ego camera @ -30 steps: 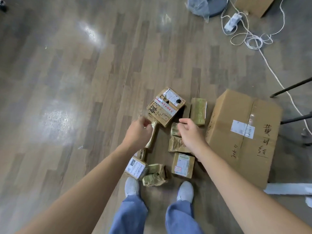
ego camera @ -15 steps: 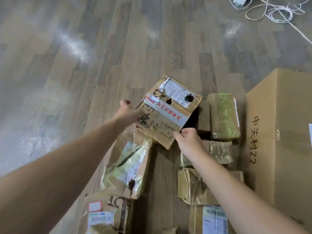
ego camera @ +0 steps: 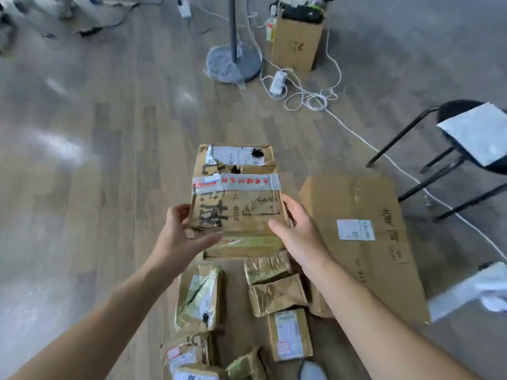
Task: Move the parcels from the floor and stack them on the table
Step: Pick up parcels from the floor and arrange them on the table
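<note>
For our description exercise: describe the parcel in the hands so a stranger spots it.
Find the large flat carton on the floor. Left of it, the left hand and right hand hold a worn box. It alone has white tape printed red.

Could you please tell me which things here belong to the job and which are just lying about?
Job: taped box, in left hand and right hand; small parcels; large carton.
Lying about: stand base, white cable, power strip, black chair, upright carton.
</note>
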Available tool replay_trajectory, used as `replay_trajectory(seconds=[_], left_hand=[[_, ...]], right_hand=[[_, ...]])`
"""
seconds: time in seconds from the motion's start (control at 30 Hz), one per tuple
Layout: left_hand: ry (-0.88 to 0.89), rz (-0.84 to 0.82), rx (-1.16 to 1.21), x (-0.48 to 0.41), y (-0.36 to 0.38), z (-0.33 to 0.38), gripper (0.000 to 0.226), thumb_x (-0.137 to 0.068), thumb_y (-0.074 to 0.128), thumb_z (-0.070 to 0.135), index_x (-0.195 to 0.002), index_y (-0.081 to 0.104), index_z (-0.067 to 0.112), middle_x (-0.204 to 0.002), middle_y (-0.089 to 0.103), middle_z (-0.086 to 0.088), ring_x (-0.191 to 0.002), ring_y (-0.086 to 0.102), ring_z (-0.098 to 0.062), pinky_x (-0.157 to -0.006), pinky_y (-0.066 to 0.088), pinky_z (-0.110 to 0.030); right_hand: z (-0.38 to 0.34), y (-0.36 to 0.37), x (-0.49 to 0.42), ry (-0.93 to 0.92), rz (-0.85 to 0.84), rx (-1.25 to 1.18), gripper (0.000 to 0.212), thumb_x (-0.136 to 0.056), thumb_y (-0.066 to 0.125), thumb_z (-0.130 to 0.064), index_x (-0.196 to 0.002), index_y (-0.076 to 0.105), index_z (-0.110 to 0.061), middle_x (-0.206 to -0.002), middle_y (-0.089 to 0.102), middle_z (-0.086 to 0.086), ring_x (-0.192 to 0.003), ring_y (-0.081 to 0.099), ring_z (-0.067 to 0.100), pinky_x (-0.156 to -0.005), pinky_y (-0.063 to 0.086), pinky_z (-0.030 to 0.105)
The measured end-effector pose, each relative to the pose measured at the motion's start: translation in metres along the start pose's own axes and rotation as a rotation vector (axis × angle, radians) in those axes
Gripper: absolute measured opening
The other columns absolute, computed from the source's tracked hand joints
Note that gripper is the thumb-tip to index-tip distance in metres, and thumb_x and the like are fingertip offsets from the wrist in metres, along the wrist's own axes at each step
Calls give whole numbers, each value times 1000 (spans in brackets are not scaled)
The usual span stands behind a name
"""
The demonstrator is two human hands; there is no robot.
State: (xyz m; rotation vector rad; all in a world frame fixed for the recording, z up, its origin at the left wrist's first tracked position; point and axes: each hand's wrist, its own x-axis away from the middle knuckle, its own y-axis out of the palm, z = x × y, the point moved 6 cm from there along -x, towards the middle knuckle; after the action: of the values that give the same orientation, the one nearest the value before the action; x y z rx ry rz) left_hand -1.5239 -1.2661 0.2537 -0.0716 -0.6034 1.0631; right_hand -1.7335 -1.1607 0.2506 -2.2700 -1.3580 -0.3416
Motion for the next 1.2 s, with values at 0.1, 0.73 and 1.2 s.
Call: replay_trajectory(seconds=[0.1,0.73,1.2], left_hand=[[101,-114,-64,67,-3,102,105,-65,87,22,-144,21,40,-117,61,8,-101,63,-12,-83,50,-32],[775,-665,36,475,243,480,19,-89,62,18,-108,65,18,-90,67,1,-73,59,2,-75,48,-20],[717,-991,311,738,467,523,20,-100,45,13,-115,58,12,-100,61,0,-90,60,-15,-71,50,-30]], right_hand=[[-95,-72,91,-46,73,57,61,-91,61,-32,-145,35,-38,-137,43,-22,-123,44,1,-101,37,23],[-217,-456,623,-287,877,16,42,-100,44,-39,-142,43,-36,-132,47,-26,-122,48,-2,-96,49,23],[-96,-675,888,-146,1267,161,48,-98,49,-40,-143,42,-25,-142,45,-5,-130,43,13,-102,33,27]])
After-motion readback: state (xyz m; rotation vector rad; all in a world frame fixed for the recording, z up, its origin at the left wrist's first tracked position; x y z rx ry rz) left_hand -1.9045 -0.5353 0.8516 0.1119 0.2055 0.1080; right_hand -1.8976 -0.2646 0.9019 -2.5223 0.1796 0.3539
